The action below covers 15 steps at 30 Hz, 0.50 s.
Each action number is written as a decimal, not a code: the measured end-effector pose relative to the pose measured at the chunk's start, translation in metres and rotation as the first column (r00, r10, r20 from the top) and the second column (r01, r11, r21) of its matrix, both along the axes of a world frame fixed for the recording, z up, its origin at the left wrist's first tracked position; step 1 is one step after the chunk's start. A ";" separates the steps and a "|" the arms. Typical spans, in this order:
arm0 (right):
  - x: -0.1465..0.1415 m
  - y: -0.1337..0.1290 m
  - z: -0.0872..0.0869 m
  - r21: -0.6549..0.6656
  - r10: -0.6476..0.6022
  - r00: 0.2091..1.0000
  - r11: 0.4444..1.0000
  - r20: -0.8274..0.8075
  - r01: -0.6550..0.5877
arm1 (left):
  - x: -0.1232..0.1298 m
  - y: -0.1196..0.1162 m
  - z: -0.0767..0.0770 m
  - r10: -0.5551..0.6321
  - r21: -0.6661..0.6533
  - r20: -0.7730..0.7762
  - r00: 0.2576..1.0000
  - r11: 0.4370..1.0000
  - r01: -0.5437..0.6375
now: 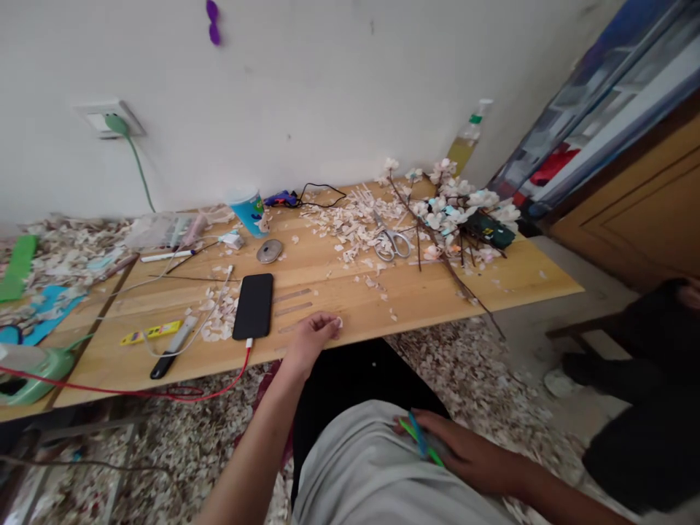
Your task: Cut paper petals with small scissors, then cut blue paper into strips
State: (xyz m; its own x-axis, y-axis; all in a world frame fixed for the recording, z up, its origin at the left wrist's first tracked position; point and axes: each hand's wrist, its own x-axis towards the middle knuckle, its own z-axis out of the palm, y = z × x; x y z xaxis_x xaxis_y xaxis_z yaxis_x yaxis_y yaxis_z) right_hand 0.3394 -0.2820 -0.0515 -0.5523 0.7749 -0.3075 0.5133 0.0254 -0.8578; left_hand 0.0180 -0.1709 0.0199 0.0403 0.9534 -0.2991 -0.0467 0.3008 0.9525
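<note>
The left grip [318, 332] is pinched narrow on a small white petal [340, 323] at the desk's [350, 288] six o'clock edge, seemingly for fine control. By the right grip [460, 445], slim blue and green pieces [418, 434] are held close over the shirt [361, 467], perhaps for support.

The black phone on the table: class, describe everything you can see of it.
The black phone is a flat slab with rounded corners and a dark, glassy-looking screen facing up. It lies flat on the wooden table, its long sides slightly slanted, near the front edge. A white plug on a red cable meets its near end. Pale scraps lie along its left side; the left hand is to its right, apart from it.
</note>
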 end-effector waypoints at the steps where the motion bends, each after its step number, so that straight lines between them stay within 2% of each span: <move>1: 0.001 -0.002 0.003 -0.029 0.000 1.000 1.000 0.018 0.001 | -0.002 0.001 0.002 0.013 0.006 0.001 1.000 1.000 -0.013; 4: 0.009 -0.009 0.018 -0.011 -0.222 0.964 0.974 0.148 0.226 | -0.007 0.002 0.010 0.037 0.059 -0.015 0.999 0.998 -0.036; 5: 0.012 -0.016 0.025 -0.013 -0.258 0.960 0.965 0.111 0.261 | -0.007 -0.001 0.012 0.036 0.087 -0.012 0.999 0.996 -0.035; 6: 0.017 -0.025 0.031 -0.004 -0.250 0.968 0.968 0.029 0.250 | -0.006 -0.007 0.013 0.014 0.114 0.005 1.000 0.993 -0.015; 8: 0.026 -0.049 0.040 -0.052 -0.030 0.993 0.998 -0.118 0.024 | 0.003 -0.031 0.011 -0.137 0.137 0.085 0.987 0.983 0.125; 9: 0.031 -0.061 0.040 -0.048 0.032 0.986 0.998 -0.164 -0.040 | 0.010 -0.048 0.005 -0.270 0.139 0.144 0.952 0.958 0.251; 10: 0.036 -0.071 0.036 -0.064 0.022 0.989 0.997 -0.145 -0.032 | 0.018 -0.065 -0.003 -0.427 0.121 0.210 0.879 0.904 0.411; 11: 0.042 -0.078 0.031 -0.062 -0.085 0.992 0.995 -0.096 0.080 | 0.026 -0.081 -0.014 -0.522 0.111 0.241 0.819 0.853 0.510; 12: 0.046 -0.083 0.024 -0.068 -0.244 0.970 0.967 0.020 0.245 | 0.033 -0.093 -0.028 -0.577 0.124 0.214 0.788 0.816 0.564; 13: 0.049 -0.085 0.018 -0.052 -0.400 0.908 0.911 0.124 0.408 | 0.039 -0.099 -0.044 -0.598 0.124 0.150 0.787 0.801 0.585; 14: 0.050 -0.086 0.015 -0.019 -0.519 0.837 0.848 0.174 0.530 | 0.045 -0.098 -0.059 -0.579 0.093 0.100 0.809 0.815 0.572; 15: 0.048 -0.087 0.015 0.020 -0.567 0.810 0.821 0.153 0.571 | 0.050 -0.091 -0.073 -0.533 0.031 0.079 0.842 0.846 0.532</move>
